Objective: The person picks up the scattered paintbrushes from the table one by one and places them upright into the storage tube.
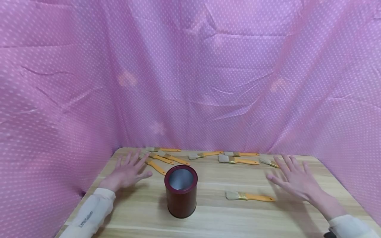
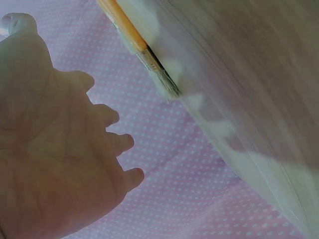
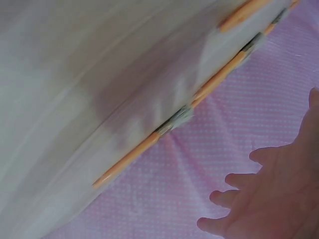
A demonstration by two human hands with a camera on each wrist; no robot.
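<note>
Long sleeves, off-white cloth. Left sleeve (image 1: 90, 216), crossing left edge of bench (image 1: 235, 221): loose, wrinkled, ending at wrist in soft cuff (image 1: 105, 195). Dark lettering (image 1: 86, 219) printed along left forearm, slanting with sleeve; words too blurred to read surely. Right sleeve (image 1: 354, 227), toward bench's near right corner: same pale cloth, partly cut off by view's edge. Small black piece (image 1: 329, 234) beside right cuff; kind unclear. Left hand (image 1: 126, 174) and right hand (image 1: 298, 182) bare, fingers (image 2: 133, 179) slender; palm creases visible in left wrist view.

Tabletop (image 1: 226, 221) cut off at its near edge, brush (image 1: 269, 162) toward the far right corner, its handle (image 1: 275, 165) partly hidden behind the right hand (image 1: 299, 181), lettering (image 1: 86, 219) on the left sleeve (image 1: 96, 213) blurred
</note>
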